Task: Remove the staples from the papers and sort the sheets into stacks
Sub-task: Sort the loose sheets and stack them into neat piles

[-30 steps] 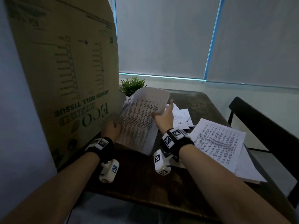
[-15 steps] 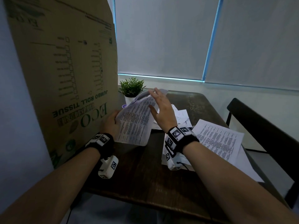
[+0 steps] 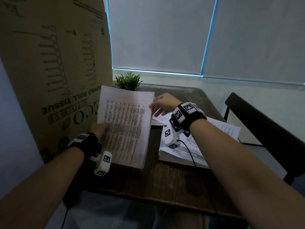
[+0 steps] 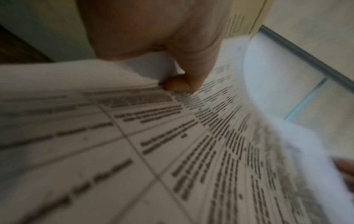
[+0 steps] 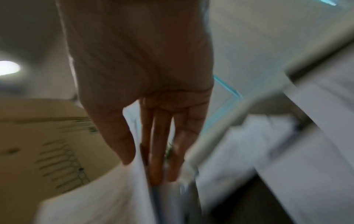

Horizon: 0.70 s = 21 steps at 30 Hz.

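My left hand point(image 3: 99, 129) now pinches the printed packet point(image 3: 125, 126), flattened and tilted above the table point(image 3: 165, 182), while my right hand point(image 3: 163, 103) has slid to its right edge, fingers point(image 5: 159, 151) straight against the sheets. I count one held packet and two piles: small slips point(image 3: 160, 119) and a stack point(image 3: 184, 152) partly hidden by my wrist; staples I cannot make out.

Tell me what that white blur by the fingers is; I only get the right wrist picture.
Observer: Those are printed sheets, which the left hand holds tilted up off the table.
Operator: A left hand? How does it grip them?
Observer: Its thumb presses on the printed side, near the edge.
Operator: Is any other paper around?
Observer: Yes, a stack of papers lies on the table beneath the right forearm.
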{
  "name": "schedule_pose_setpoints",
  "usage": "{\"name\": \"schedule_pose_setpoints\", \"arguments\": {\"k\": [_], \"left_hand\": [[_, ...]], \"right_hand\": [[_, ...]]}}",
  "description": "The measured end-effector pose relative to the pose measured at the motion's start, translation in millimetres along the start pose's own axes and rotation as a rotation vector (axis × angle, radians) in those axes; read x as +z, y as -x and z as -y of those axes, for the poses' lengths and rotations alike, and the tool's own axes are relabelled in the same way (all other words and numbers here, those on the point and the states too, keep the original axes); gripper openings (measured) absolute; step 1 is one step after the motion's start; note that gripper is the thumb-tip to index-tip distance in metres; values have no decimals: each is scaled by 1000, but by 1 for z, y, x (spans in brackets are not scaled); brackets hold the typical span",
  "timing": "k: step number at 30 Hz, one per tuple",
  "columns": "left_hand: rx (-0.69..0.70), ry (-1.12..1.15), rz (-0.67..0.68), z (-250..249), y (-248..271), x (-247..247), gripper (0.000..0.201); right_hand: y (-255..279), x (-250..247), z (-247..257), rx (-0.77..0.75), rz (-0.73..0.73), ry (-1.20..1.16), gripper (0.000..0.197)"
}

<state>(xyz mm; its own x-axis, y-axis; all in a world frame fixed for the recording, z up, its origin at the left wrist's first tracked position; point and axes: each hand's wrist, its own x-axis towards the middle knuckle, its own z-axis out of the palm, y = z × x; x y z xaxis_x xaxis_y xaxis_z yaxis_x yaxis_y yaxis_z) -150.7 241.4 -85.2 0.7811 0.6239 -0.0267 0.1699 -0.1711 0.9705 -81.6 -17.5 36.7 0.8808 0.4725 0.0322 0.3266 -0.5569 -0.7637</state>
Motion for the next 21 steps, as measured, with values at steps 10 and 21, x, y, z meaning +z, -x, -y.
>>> {"name": "schedule_pose_setpoints", "arguments": {"k": [10, 21], "left_hand": [[-76, -564, 100, 16, -12, 6, 38], [230, -347, 242, -83, 20, 93, 13]], "right_hand": [[3, 105, -44, 279, 179, 47, 19], [10, -7, -98, 304, -357, -192, 33]]}}
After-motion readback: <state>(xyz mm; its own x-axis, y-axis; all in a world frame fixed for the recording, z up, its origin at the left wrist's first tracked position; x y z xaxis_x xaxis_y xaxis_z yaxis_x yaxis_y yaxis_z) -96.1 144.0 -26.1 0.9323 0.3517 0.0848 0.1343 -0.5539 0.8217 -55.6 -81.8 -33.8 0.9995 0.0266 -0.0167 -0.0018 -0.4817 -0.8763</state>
